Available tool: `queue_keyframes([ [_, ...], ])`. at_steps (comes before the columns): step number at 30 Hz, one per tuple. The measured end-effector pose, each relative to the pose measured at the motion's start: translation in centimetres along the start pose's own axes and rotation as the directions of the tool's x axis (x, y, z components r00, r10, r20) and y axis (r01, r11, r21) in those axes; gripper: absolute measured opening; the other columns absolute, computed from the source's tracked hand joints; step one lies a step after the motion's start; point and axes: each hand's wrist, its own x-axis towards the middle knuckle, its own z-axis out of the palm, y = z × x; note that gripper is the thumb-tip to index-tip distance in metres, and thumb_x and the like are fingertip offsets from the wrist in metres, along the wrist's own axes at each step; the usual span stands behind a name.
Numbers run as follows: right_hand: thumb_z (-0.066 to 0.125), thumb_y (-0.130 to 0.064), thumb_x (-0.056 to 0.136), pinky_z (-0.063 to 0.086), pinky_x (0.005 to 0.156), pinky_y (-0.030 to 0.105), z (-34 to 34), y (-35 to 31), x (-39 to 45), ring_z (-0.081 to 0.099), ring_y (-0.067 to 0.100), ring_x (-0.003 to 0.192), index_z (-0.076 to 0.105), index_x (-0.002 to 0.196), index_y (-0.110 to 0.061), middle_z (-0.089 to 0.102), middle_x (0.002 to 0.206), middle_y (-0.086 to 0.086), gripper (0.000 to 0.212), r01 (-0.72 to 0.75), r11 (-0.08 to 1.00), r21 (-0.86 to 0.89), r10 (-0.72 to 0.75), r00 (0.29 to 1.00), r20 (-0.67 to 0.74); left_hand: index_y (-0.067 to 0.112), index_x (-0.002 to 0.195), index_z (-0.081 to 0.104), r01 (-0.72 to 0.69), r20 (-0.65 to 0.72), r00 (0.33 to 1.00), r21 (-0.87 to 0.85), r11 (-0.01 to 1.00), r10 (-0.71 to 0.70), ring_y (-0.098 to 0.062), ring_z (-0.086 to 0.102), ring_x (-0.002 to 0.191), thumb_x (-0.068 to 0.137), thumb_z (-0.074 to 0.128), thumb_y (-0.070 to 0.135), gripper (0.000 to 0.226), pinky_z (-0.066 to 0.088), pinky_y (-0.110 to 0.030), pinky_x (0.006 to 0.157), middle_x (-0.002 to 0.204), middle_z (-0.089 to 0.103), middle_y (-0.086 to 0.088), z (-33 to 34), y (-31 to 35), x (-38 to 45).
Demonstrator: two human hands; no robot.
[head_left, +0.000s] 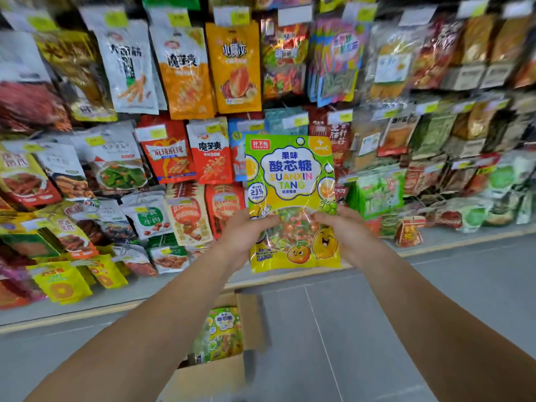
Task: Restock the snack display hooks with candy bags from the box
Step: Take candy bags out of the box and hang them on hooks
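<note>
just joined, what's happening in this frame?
A person is restocking a wall of hanging snacks. Both hands, left hand and right hand, grip the lower half of a green and yellow candy bag, held upright in front of the snack display. It is not on a hook yet. An open cardboard box on the floor below holds more of the same bags.
</note>
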Motion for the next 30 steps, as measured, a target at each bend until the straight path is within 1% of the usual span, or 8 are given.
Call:
queue_keyframes([
  [2,0.074,-0.013,0.085,0.036,0.104,0.035,-1.8,-2.0,0.7,0.058,0.013,0.094,0.058,0.08,-0.022,0.065,0.094,-0.006,0.019,0.026,1.0,0.002,-0.026,1.0,-0.014,0.015,0.101,0.069,-0.047,0.028,0.999,0.014,0.999,0.046,-0.022,0.066,0.098,0.081,0.076,0.015,0.021,0.049,-0.043,0.097,0.096,0.075,0.004,1.6,1.5,1.8],
  [6,0.074,-0.013,0.084,0.034,0.112,0.044,-5.0,-6.8,3.3,0.051,0.026,0.125,0.063,0.105,-0.014,0.062,0.12,-0.003,0.024,0.126,0.992,0.015,-0.126,0.991,-0.05,0.009,0.141,0.045,-0.139,0.062,0.989,0.038,0.99,0.137,-0.027,0.051,0.128,0.042,0.093,0.056,0.119,0.036,-0.047,0.111,0.142,0.053,-0.007,5.0,5.3,6.0],
  [10,0.076,-0.022,0.083,0.025,0.115,0.043,-7.8,-10.9,7.1,0.035,0.026,0.141,0.037,0.145,-0.01,0.037,0.152,0.007,0.075,0.173,0.984,0.037,-0.17,0.983,-0.07,0.007,0.154,0.015,-0.173,0.047,0.984,-0.016,0.985,0.174,-0.026,0.03,0.142,0.081,0.078,0.028,0.099,0.027,-0.037,0.109,0.158,0.026,-0.007,8.4,9.5,8.9],
  [13,0.082,-0.029,0.071,0.028,0.116,0.047,-9.0,-13.2,10.2,0.041,0.025,0.136,0.036,0.147,-0.011,0.044,0.148,0.005,0.09,0.204,0.979,0.02,-0.202,0.976,-0.08,0.009,0.145,0.039,-0.216,0.082,0.973,-0.017,0.976,0.217,-0.025,0.036,0.14,0.083,0.076,0.023,0.074,0.031,-0.04,0.107,0.149,0.042,-0.002,9.9,11.7,11.9],
  [18,0.08,-0.021,0.076,0.038,0.111,0.051,-10.9,-18.8,16.1,0.049,0.028,0.127,0.051,0.121,-0.012,0.049,0.136,0.001,0.054,0.259,0.965,0.035,-0.255,0.962,-0.097,0.023,0.097,0.065,-0.261,0.131,0.956,-0.026,0.965,0.262,-0.015,0.051,0.115,0.087,0.072,0.018,0.013,0.03,-0.036,0.097,0.109,0.062,0.013,12.5,17.0,17.3],
  [21,0.081,-0.023,0.075,0.036,0.112,0.051,-11.6,-22.3,20.0,0.043,0.028,0.132,0.045,0.132,-0.014,0.041,0.139,0.001,0.068,0.279,0.96,0.003,-0.278,0.957,-0.081,0.026,0.06,0.062,-0.344,0.091,0.934,-0.03,0.939,0.345,-0.009,0.051,0.072,0.09,0.068,0.016,0.032,0.031,-0.033,0.085,0.06,0.057,0.013,14.3,21.0,21.4],
  [25,0.081,-0.035,0.071,0.035,0.111,0.042,-12.1,-25.5,23.7,0.041,0.027,0.136,0.037,0.145,-0.015,0.038,0.149,0.001,0.089,0.335,0.937,-0.101,-0.345,0.933,-0.098,0.01,0.104,0.071,-0.448,0.015,0.893,-0.053,0.893,0.449,-0.021,0.059,0.078,0.087,0.073,0.02,0.02,0.049,-0.041,0.077,0.087,0.071,-0.002,15.1,24.9,26.4],
  [30,0.071,-0.028,0.069,0.047,0.081,0.03,-11.6,-31.5,28.9,0.062,0.017,0.099,0.061,0.103,-0.018,0.066,0.1,-0.007,0.036,0.504,0.734,-0.456,-0.608,0.786,-0.108,0.019,0.093,0.077,-0.531,-0.024,0.848,-0.018,0.847,0.53,-0.026,0.059,0.087,0.086,0.073,0.022,0.009,0.05,-0.047,0.078,0.101,0.075,-0.006,15.5,28.9,31.4],
])
